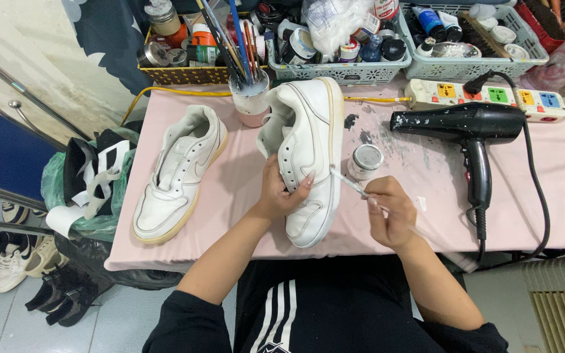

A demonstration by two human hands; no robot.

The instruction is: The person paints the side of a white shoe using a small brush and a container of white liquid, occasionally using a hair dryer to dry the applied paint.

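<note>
On the pink table [243,196], the left hand [276,193] clamps a white sneaker [308,157] on its side, sole edge turned toward the right hand [390,212] for access. That hand pinches a thin brush [348,181], its tip at the sole edge. An open paint jar [365,160] stands just beside (within easy reach); the second sneaker [178,173] lies apart.
</note>
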